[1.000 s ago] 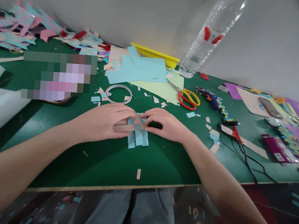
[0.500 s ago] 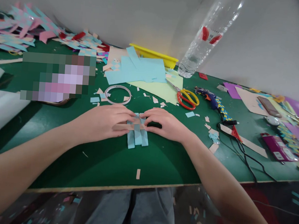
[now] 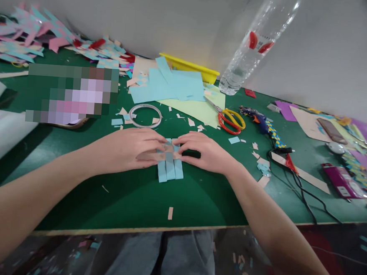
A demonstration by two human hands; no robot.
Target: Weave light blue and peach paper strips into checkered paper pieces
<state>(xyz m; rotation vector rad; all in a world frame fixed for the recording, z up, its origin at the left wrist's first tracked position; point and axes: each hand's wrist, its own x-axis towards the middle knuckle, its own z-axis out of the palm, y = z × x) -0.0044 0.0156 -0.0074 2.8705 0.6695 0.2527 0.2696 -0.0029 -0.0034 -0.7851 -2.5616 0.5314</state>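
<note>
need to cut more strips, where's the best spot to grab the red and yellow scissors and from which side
Take the scissors by the looped handles, coming from above on the near right. They lie flat on the green table with the red and yellow loops pointing toward the person's right and the closed blades aimed up-left onto the pale green paper. The handle end looks free of other things, so fingers probably slip into the loops easily.

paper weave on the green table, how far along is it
Done: three blue strips lie side by side, with pink strips crossing them near the top. In hand: the left hand and right hand press that woven patch from both sides. Left: the lower blue ends are bare, with no pink across them yet.
</note>
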